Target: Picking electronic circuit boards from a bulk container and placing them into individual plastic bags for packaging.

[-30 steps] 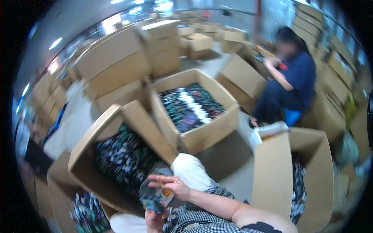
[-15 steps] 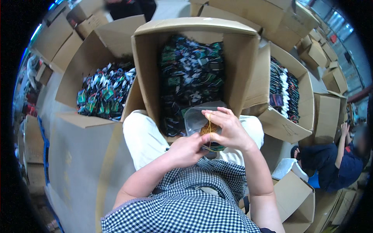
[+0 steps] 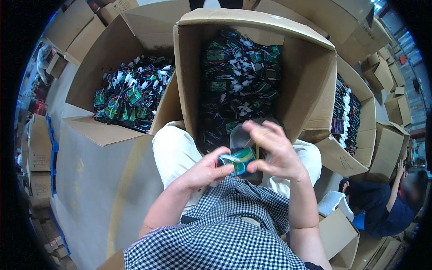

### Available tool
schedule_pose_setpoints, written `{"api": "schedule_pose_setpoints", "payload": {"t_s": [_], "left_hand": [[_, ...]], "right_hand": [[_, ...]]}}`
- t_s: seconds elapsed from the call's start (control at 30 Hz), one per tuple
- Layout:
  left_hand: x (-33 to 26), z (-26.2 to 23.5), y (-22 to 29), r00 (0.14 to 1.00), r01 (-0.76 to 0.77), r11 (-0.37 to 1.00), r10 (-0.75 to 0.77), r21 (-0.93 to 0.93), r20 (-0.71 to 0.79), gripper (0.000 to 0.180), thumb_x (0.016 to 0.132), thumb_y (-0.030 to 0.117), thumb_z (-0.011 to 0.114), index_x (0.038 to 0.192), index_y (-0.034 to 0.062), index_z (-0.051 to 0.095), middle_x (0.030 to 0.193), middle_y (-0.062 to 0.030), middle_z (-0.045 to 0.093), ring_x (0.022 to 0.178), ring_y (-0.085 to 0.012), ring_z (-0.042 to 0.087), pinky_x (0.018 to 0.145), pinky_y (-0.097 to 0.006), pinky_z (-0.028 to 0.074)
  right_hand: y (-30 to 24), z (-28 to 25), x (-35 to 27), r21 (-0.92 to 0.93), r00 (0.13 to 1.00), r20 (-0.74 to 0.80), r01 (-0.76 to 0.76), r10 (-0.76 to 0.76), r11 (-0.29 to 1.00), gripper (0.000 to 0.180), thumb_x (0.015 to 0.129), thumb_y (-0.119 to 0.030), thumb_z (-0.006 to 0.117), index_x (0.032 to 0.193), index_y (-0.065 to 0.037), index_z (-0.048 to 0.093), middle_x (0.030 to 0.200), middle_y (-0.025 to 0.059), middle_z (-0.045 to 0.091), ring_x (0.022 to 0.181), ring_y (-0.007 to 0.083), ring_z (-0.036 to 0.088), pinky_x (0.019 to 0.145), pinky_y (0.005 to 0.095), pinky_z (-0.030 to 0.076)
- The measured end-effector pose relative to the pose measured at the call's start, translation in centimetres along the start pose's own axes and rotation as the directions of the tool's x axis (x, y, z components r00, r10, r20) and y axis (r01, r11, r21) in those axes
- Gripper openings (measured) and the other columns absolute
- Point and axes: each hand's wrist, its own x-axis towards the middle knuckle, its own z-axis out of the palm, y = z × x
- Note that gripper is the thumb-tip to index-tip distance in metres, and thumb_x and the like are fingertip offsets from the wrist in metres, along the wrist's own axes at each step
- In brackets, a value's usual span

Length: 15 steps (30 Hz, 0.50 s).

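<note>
Presently, head view: one green circuit board with coloured wires [image 3: 240,160], between the hands. Left hand [image 3: 203,173]: gripping its near end, likely to steady it. Right hand [image 3: 281,156]: fingers spread wide (blurred; thumb contact cannot be told). Clear plastic bag [image 3: 240,136]: just beyond both hands, presumably for easy reach. Open carton [image 3: 308,76]: farther beyond, mouth facing the hands, seemingly for access to its piled boards [image 3: 243,74].

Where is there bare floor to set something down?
Floor on the left is bare between the blue strip and yellow line, and onward toward the white trouser leg. Crowded ahead: three filled boxes close together; left hand holding a board, right hand beside it.
</note>
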Motion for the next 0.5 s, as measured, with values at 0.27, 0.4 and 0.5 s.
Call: {"api": "schedule_pose_setpoints", "payload": {"t_s": [0.27, 0.4, 0.5], "left_hand": [[-3.0, -7.3, 4.3, 0.738, -0.445, 0.889, 0.431, 0.105, -0.520, 0.033, 0.085, 0.012, 0.065, 0.111, 0.0063, 0.045, 0.088, -0.0076, 0.054, 0.070, -0.0158, 0.057, 0.064, -0.032, 0.050], [-3.1, -11.9, 6.5, 0.484, -0.871, 0.393, 0.587, -0.295, -0.648, 0.043, 0.097, 0.034, 0.045, 0.127, 0.0034, 0.044, 0.126, -0.0182, 0.051, 0.122, -0.0279, 0.046, 0.100, -0.040, 0.041], [0.6, -10.6, 6.7, 0.458, -0.863, 0.486, 0.641, -0.136, -0.617, 0.044, 0.096, 0.029, 0.047, 0.133, 0.0059, 0.041, 0.136, -0.0208, 0.043, 0.127, -0.0343, 0.040, 0.105, -0.044, 0.034]], "right_hand": [[8.1, -0.5, -1.5, 0.866, 0.643, -0.267, -0.166, 0.717, 0.471, 0.026, 0.090, -0.012, 0.058, 0.114, -0.002, 0.059, 0.094, 0.0115, 0.068, 0.074, 0.0148, 0.065, 0.070, 0.0252, 0.051], [12.7, 1.4, 1.1, 0.665, 0.503, -0.166, -0.578, 0.848, 0.473, 0.031, 0.088, -0.013, 0.060, 0.114, 0.003, 0.059, 0.096, 0.0108, 0.068, 0.079, 0.0136, 0.063, 0.070, 0.0261, 0.049], [18.3, 5.2, 2.9, 0.164, 0.661, -0.201, -0.705, 0.723, 0.690, 0.036, 0.082, -0.017, 0.065, 0.112, 0.001, 0.061, 0.099, 0.0118, 0.069, 0.083, 0.0223, 0.065, 0.074, 0.0310, 0.050]]}}
